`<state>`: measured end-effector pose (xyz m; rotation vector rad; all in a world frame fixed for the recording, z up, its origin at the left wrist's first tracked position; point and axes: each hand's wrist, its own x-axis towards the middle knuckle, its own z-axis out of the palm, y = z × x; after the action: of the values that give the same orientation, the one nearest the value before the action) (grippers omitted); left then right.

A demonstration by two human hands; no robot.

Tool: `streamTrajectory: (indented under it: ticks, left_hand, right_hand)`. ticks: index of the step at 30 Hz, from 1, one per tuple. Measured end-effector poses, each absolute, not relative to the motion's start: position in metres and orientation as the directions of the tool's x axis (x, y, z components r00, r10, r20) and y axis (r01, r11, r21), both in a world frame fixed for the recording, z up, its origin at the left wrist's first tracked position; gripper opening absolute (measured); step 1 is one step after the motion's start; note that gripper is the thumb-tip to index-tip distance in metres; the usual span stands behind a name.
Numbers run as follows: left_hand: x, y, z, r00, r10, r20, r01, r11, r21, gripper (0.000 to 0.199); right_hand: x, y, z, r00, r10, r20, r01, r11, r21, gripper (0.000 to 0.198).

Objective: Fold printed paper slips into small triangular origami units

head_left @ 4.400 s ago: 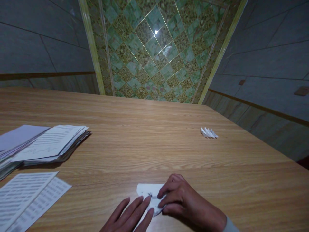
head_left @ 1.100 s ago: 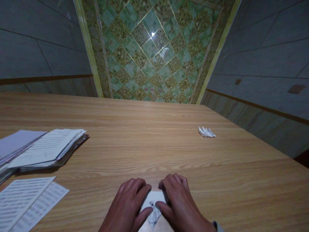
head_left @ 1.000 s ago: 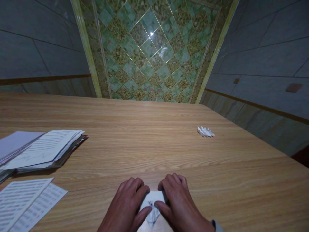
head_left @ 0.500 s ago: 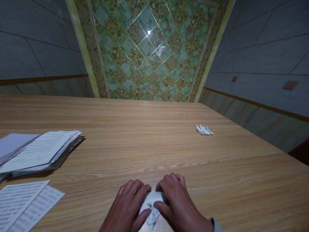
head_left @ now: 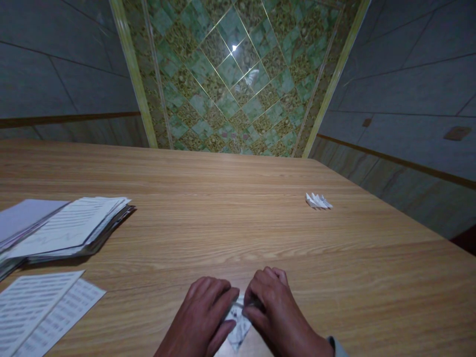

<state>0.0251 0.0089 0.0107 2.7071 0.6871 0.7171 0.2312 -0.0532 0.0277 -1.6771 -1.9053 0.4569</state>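
A small piece of folded paper (head_left: 238, 329), white with dark print, lies on the table at the near edge of the view, its point towards me. My left hand (head_left: 204, 315) presses on its left side, with the thumb and index finger on the paper. On the other side, my right hand (head_left: 275, 310) pinches the paper's upper right part between thumb and curled fingers. Both hands cover parts of the paper, so its full outline is hidden.
Small folded white paper pieces (head_left: 318, 201) stand together at the right on the wooden table (head_left: 208, 208). A stack of papers (head_left: 74, 225) lies at the left, with loose printed sheets (head_left: 55, 307) nearer. Tiled walls surround the table.
My right hand's fingers have curled in closer to the thumb on the paper. The paper's plain upper flap looks narrower and more print shows. The view has shifted slightly.
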Motion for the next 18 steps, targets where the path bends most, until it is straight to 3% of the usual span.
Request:
streamTrajectory:
  ticks: [5, 11, 18]
  left_hand:
    - [0.0281, 0.0078, 0.0105, 0.792, 0.506, 0.341, 0.398, -0.852, 0.34, 0.014]
    - [0.0287, 0.0077, 0.0044, 0.779, 0.47, 0.415, 0.406, -0.883, 0.236, 0.008]
    - [0.0258, 0.008, 0.0071, 0.717, 0.414, 0.561, 0.401, -0.903, 0.155, 0.047]
  right_hand:
    - [0.2323, -0.0517, 0.0339, -0.163, 0.968, 0.19, 0.823, 0.24, -0.515, 0.025]
    - [0.2337, -0.0517, 0.0359, -0.334, 0.896, 0.292, 0.871, 0.412, -0.268, 0.022]
    - [0.232, -0.056, 0.0332, -0.458, 0.79, 0.408, 0.848, 0.525, -0.065, 0.018]
